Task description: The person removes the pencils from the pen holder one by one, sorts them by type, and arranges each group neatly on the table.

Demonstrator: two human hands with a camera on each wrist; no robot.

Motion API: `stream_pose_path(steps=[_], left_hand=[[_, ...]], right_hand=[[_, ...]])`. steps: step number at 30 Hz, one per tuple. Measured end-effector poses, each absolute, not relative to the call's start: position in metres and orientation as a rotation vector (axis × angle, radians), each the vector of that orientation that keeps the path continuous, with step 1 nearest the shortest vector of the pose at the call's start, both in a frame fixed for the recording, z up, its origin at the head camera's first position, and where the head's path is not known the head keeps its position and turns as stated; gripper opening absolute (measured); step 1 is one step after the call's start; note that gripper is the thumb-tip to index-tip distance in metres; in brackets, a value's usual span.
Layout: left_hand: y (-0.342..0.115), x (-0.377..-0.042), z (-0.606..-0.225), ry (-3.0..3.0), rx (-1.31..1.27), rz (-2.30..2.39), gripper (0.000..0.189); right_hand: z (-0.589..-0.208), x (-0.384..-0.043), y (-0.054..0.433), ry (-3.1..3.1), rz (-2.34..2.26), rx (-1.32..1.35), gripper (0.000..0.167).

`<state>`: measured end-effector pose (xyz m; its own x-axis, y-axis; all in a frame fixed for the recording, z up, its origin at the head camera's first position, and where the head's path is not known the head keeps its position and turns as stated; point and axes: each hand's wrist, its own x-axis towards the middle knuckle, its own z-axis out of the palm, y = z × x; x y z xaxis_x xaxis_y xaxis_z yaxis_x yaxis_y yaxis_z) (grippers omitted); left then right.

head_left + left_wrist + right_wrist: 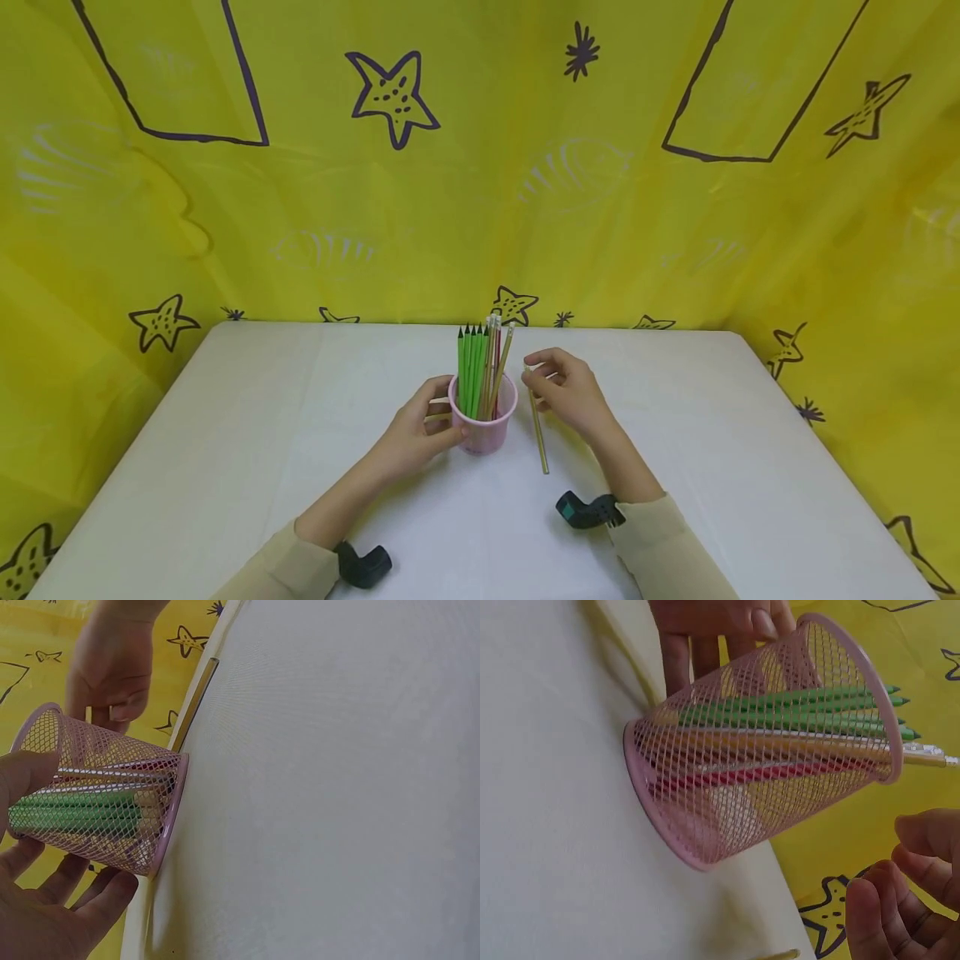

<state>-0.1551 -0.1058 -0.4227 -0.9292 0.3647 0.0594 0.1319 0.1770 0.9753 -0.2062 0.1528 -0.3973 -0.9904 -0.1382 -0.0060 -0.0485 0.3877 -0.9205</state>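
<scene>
A pink mesh pencil cup (483,437) stands on the white table, its left side gripped between the thumb and fingers of my left hand (417,433). Green pencils (471,367) with dark points upward fill the cup's left part. Gold pencils (504,367) and a red pencil (739,778) stand on its right, pale ends up. Right of the cup, a loose gold pencil (538,429) lies on the table. Over its far end hovers my right hand (566,390), fingers loosely curved and apart, with nothing between them in the right wrist view.
Both forearms wear beige sleeves (667,542), with a dark wrist device (588,510) at each cuff. Behind the table (225,433) hangs a yellow curtain (465,217) with drawn stars and fish, which also runs along both sides.
</scene>
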Motion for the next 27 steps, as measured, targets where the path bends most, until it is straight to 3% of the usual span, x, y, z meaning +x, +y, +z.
stream_pose_path(steps=[12,27], left_hand=[[-0.105,-0.155,-0.422,2.257,0.496,1.847,0.065],[-0.107,-0.155,-0.422,2.258,0.516,1.849,0.065]], right_hand=[[-0.389,-0.198,0.137,2.369,-1.788,-0.380,0.038],[-0.390,-0.195,0.135,2.362,-1.800,-0.455,0.030]])
